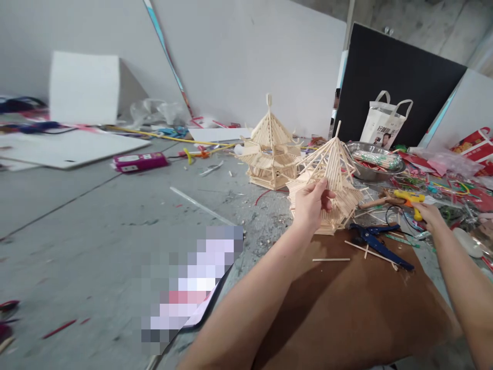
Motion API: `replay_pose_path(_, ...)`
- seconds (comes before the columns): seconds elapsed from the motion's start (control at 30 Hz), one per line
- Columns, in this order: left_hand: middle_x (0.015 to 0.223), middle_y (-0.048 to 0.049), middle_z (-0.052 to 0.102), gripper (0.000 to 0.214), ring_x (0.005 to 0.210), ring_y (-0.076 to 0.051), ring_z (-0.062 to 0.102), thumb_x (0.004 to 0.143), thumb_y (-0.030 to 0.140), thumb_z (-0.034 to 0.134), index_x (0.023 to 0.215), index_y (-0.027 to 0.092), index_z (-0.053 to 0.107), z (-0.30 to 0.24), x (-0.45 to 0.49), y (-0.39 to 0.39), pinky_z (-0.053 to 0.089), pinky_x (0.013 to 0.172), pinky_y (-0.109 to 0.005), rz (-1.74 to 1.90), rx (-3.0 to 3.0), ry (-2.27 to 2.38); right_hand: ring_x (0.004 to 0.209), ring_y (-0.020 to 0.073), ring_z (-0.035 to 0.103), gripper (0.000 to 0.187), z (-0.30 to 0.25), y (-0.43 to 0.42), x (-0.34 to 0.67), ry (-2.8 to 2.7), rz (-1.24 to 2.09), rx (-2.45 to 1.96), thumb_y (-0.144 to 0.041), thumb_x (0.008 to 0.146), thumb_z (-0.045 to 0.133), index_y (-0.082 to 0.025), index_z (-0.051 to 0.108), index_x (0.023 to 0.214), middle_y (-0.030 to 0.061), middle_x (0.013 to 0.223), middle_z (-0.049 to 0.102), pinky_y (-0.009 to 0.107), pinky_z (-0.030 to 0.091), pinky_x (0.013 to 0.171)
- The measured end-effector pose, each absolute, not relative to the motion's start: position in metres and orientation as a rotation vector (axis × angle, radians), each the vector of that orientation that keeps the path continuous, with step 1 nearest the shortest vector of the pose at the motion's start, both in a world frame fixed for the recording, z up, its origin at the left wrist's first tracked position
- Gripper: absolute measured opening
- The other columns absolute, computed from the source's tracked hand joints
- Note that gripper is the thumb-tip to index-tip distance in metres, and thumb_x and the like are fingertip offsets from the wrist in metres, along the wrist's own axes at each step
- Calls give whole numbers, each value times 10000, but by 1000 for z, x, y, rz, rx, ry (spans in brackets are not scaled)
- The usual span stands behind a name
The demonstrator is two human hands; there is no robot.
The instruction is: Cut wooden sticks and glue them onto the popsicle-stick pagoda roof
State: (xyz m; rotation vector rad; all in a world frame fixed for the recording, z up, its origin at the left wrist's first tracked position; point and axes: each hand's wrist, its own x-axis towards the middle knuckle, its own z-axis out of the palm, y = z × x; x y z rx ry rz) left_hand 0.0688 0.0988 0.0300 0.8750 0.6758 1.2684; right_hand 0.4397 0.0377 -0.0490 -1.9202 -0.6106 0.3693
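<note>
My left hand [310,203] is at the front of a stick-built model pavilion [335,167]. Its thumb and finger are pinched together against the roof slats; what lies between them is too small to make out. The upper roof of this pavilion shows open gaps between its sticks on the left. My right hand [429,216] grips a yellow hot glue gun [410,197] to the right of the pavilion, its nozzle side toward the left. A second model pavilion [271,149], with a fuller roof and a finial, stands behind to the left.
Blue cutters [379,246] and loose sticks [331,260] lie on a brown board [358,308]. A metal bowl [375,172] of sticks stands behind, near a white bag [385,123]. A pixelated phone-like object [200,288] and a purple box [140,162] lie left.
</note>
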Motion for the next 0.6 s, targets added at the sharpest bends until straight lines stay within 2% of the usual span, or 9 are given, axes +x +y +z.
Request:
replay_pose_path(0.13,478,8,561,336,305,-44,409,644,443,628,582,133,513,27,70,100,312,310,-178,1294,909,675,441,110,506,241,-25,32,429,-601,513,-1710,-245,508,659,-179,536,704,-21,538,548,242,430,429)
replay_pose_path(0.23,485,3,567,350,305,-43,414,660,461,612,582,137,508,25,71,100,310,310,-174,1324,941,675,422,106,492,203,-6,26,420,-626,621,-1583,-208,503,624,-199,506,668,-19,519,534,244,427,419)
replay_pose_path(0.33,476,11,559,370,291,-41,408,671,491,592,579,144,500,22,72,99,291,297,-169,1372,977,700,429,82,455,161,14,21,405,-702,723,-1454,-240,540,598,-210,539,686,-14,543,543,224,407,422)
replay_pose_path(0.47,434,31,516,418,276,-31,384,697,531,549,538,155,461,16,75,99,265,285,-160,1452,1045,741,393,57,386,218,44,17,373,-884,765,-1240,-239,551,584,-239,561,768,-14,678,619,225,366,389)
replay_pose_path(0.6,412,45,489,425,269,-34,380,716,555,518,565,164,453,12,76,98,244,276,-157,1494,1055,756,380,61,399,192,74,14,333,-1150,762,-1110,-203,607,595,-252,591,792,-7,762,648,249,357,389)
